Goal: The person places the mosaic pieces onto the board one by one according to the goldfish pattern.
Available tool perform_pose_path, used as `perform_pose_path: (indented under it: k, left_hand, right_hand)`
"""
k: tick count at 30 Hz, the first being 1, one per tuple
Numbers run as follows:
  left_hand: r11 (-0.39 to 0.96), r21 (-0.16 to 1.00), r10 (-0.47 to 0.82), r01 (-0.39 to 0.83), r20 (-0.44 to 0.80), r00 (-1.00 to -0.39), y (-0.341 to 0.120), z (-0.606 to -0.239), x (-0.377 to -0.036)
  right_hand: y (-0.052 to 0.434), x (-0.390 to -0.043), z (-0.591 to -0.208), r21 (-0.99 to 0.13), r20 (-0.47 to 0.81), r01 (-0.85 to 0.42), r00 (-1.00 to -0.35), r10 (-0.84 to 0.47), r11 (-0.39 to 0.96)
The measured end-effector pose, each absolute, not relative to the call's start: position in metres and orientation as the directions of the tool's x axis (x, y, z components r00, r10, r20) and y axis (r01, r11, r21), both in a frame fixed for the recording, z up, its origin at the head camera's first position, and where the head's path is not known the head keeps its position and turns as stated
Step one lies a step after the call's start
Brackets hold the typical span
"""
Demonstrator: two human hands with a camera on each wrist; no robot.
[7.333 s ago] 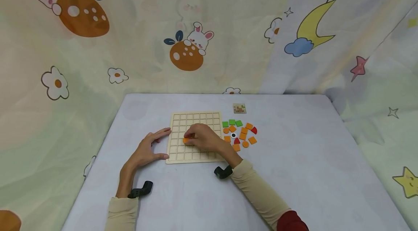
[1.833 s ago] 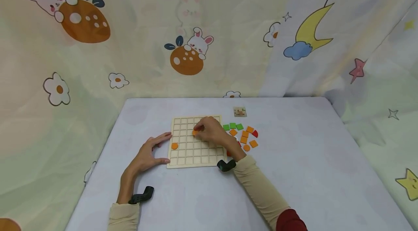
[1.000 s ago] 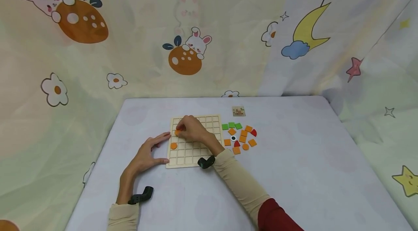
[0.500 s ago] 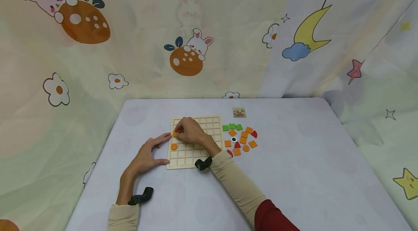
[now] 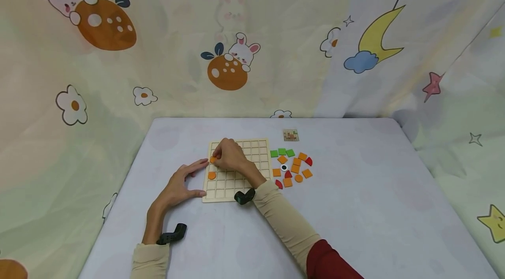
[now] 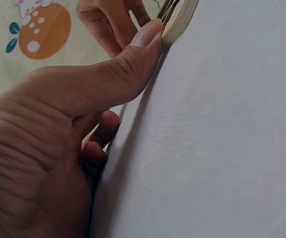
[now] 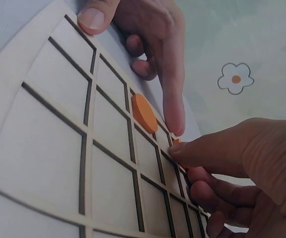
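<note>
A small orange piece [image 5: 212, 159] is pinched by the right hand [image 5: 230, 156] at the left edge of the pale wooden grid board [image 5: 252, 156]. That edge is touched by the left hand [image 5: 179, 184], fingers straight. Most squares are free.

Left hand [image 6: 58, 129] thumb presses the board [image 6: 180, 17] corner

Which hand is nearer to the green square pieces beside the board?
Right. The right hand is over the board's left part; the left hand rests beyond its left edge, farther from the green squares.
</note>
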State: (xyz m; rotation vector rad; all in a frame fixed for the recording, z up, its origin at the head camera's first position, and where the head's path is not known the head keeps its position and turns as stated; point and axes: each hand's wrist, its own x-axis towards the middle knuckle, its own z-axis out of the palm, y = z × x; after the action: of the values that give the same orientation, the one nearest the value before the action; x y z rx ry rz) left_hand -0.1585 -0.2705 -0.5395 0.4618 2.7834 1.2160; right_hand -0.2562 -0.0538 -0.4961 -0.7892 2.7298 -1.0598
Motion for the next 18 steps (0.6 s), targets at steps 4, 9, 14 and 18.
perform_pose_path:
  k: [4, 9, 14, 18]
  left_hand:
    - [0.647, 0.724, 0.298, 0.242, 0.052, -0.953, -0.270, -0.541, -0.160]
    - [0.653, 0.717, 0.297, 0.242, 0.052, -0.953, -0.271, -0.541, -0.160]
    - [0.647, 0.722, 0.299, 0.245, 0.056, -0.953, -0.271, -0.540, -0.159]
    - [0.640, 0.725, 0.304, 0.254, 0.064, -0.951, -0.271, -0.538, -0.158]
  right_hand:
    - [-0.055, -0.254, -0.494, -0.657, 0.065, -0.397, -0.877, -0.477, 0.641]
    - [-0.057, -0.251, -0.492, -0.654, 0.072, -0.399, -0.878, -0.473, 0.642]
    - [-0.054, -0.247, -0.488, -0.665, 0.103, -0.435, -0.858, -0.503, 0.607]
    - [-0.043, -0.243, -0.475, -0.698, 0.135, -0.476, -0.821, -0.555, 0.535]
